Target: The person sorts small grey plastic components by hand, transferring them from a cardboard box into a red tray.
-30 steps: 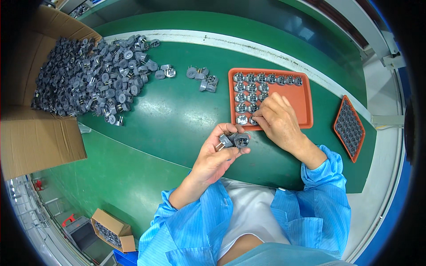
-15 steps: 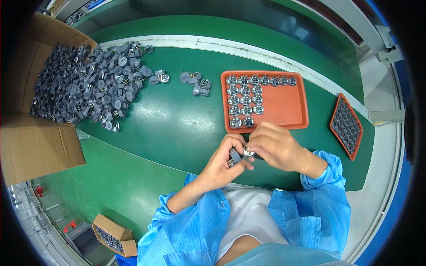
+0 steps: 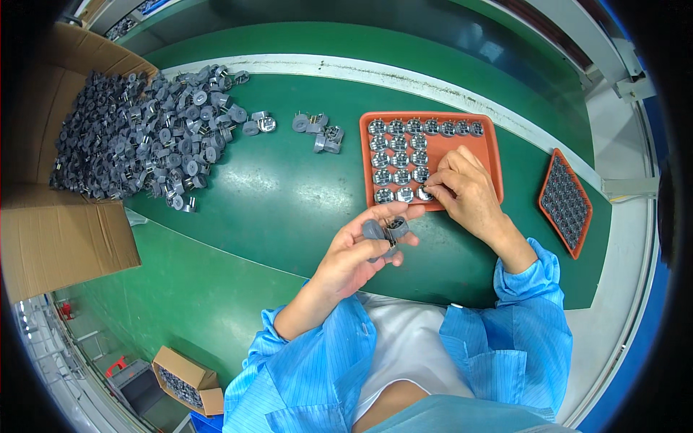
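My right hand (image 3: 469, 195) reaches into the orange tray (image 3: 482, 153), its fingertips pinching a small round silver-faced part (image 3: 424, 193) at the end of the tray's nearest row. Rows of similar round parts (image 3: 400, 160) stand along the tray's left side and far edge. In front of the tray, my left hand (image 3: 346, 258) is turned partly palm up. Between its thumb and fingers sit grey round plastic parts (image 3: 373, 230) with metal pins; the fingers hide some of them, and the outer fingers are spread.
A large heap of grey round parts (image 3: 166, 137) spills from a cardboard box (image 3: 68, 238) at the left. A few loose parts (image 3: 329, 139) lie mid-table. At the right, a second orange tray (image 3: 575, 252) is full. Below left stands a smaller carton (image 3: 189, 357).
My right hand has moved away from the left, up into the tray, with a round part now at the nearest row's end. My left hand has opened somewhat around its grey parts.
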Available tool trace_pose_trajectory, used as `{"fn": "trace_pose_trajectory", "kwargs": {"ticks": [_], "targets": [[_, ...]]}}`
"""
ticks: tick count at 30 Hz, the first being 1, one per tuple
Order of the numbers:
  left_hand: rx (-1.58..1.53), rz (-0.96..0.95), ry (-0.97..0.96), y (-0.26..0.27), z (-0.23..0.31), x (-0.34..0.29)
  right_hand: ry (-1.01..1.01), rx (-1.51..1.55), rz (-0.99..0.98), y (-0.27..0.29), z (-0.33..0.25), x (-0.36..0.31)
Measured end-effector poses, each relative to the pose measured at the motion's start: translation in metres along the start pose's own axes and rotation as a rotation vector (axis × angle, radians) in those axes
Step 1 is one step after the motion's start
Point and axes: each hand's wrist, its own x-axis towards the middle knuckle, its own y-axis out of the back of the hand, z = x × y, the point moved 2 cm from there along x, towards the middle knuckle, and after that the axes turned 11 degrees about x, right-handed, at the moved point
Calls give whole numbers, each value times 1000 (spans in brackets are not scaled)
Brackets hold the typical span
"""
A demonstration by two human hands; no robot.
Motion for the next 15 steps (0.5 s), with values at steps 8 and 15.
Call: {"fn": "trace_pose_trajectory", "kwargs": {"ticks": [8, 15], "targets": [[92, 141, 7, -1, 0, 0, 113, 276, 2, 8, -38, 6], [424, -36, 61, -9, 6, -3, 233, 599, -273, -4, -47, 3]]}}
